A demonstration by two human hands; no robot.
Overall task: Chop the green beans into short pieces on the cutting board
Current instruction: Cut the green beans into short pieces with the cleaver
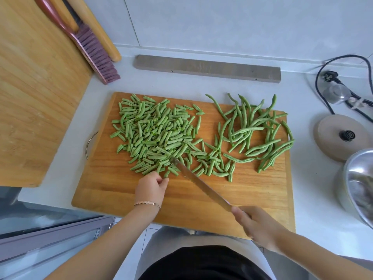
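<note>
I am in a home kitchen. My wooden cutting board (181, 199) lies on a pale desk (314, 209) that meets a white tiled wall (222, 21) behind the board. Green beans (153, 134) cover the board, and my right hand (260, 229) holds a long kitchen knife (201, 187). Left of the board are a bigger wooden board (36, 87), a rolling pin (101, 33) and a bristle brush (96, 55). Right of it sit a tan pot lid (331, 142), a shiny steel bowl (361, 186) and a black power cord (331, 76).

Bare forearms (113, 239), thin rose-gold link bracelet (147, 203) on the wrist of the left hand (150, 188) (flat, shiny segments), black top (203, 263), pale grey cloth (171, 237) around it
</note>
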